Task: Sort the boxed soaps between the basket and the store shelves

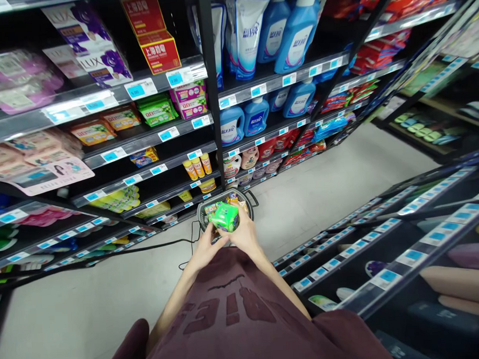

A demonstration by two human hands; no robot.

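I hold a small bright green soap pack in front of my chest with both hands. My left hand grips its left lower side, fingers curled round it. My right hand wraps the right side. Directly beyond the pack, on the floor, stands a dark wire shopping basket with several packaged goods inside. My maroon shirt fills the bottom of the view.
A shop aisle with grey floor runs ahead. Shelves on the left carry soap boxes, green packs and blue detergent bottles. A lower shelf rack stands close on my right. A black cable crosses the floor.
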